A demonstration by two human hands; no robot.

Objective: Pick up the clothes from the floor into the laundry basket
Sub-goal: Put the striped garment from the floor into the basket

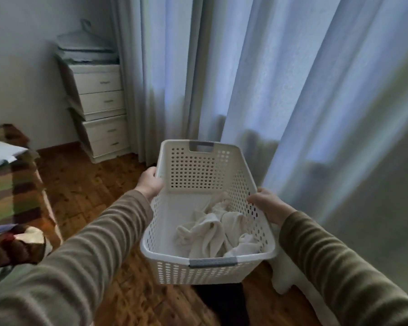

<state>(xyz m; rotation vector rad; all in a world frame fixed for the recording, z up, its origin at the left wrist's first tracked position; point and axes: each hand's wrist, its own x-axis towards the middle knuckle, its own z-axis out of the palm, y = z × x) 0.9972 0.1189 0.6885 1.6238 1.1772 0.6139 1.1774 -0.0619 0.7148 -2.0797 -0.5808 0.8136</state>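
Note:
A white perforated laundry basket [193, 168] with grey handles is held up above the wooden floor in front of me. My left hand [150, 183] grips its left rim and my right hand [267, 205] grips its right rim. Crumpled cream-white clothes [212, 234] lie in the near right part of the basket's bottom. Below the basket a dark garment [222, 300] lies on the floor, partly hidden by the basket. A white cloth [284, 276] lies on the floor at the lower right, next to the curtain.
Pale floor-length curtains [257, 78] hang straight ahead and to the right. A white chest of drawers [101, 109] stands in the back left corner with folded items on top. A bed with a striped blanket [12, 189] lies at the left.

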